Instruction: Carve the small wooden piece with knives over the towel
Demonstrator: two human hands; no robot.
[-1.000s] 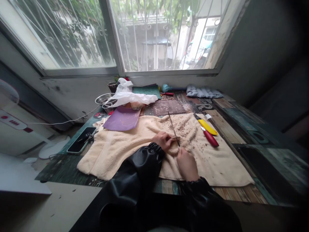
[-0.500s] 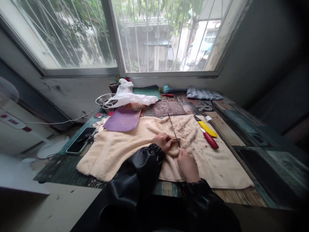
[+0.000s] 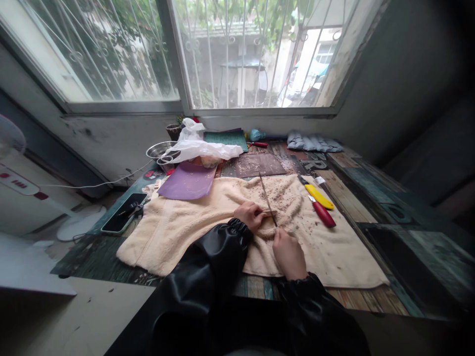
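Note:
My left hand [image 3: 248,215] is closed, its fingers pinching a small light wooden piece [image 3: 269,213] above the beige towel [image 3: 178,230]. My right hand [image 3: 289,253] is wrapped round the near end of a long thin file [image 3: 264,192]; its handle is hidden in my fist. The blade slants away from me and crosses the wooden piece near its right end. Brown shavings [image 3: 284,190] are scattered over the towel just beyond. To the right lie a yellow-handled knife [image 3: 319,197] and a red-handled tool [image 3: 322,213].
A purple sheet [image 3: 189,182] covers the towel's far left corner. Farther back are a dusty brown board [image 3: 260,165], a white plastic bag [image 3: 211,150], a metal bowl [image 3: 158,150] and a green mat [image 3: 226,141]. At the left lies a phone [image 3: 122,213] with keys on it.
The camera view has shifted very slightly. Both hands keep the same grips, and the file still lies across the wooden piece in almost the same place.

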